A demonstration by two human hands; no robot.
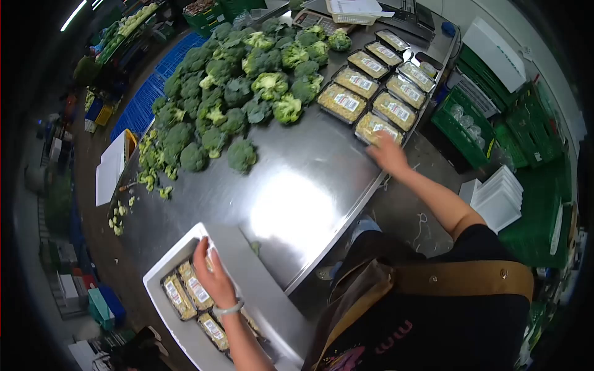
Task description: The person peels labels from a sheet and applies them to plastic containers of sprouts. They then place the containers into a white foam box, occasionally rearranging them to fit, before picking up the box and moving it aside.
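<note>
My left hand (214,278), with a pale bangle at the wrist, reaches into a white foam box (250,272). Its fingers are stretched and apart, beside a labelled pack at the box's upper end. Black plastic trays of pale yellow-green food under clear film, among them one labelled pack (213,331), lie in the box. On the metal table, my right hand (390,156) touches the near end of the closest pack (378,128). The fingers are slightly blurred and look spread over its edge. Similar packs, including a corner pack (342,102), stand in two rows beyond it.
A big heap of broccoli (238,93) covers the far left of the metal table (216,201). Small trimmings (151,164) lie along the left edge. A white basket (352,13) stands at the back. Green crates (461,127) and white foam lids (498,198) are on the right.
</note>
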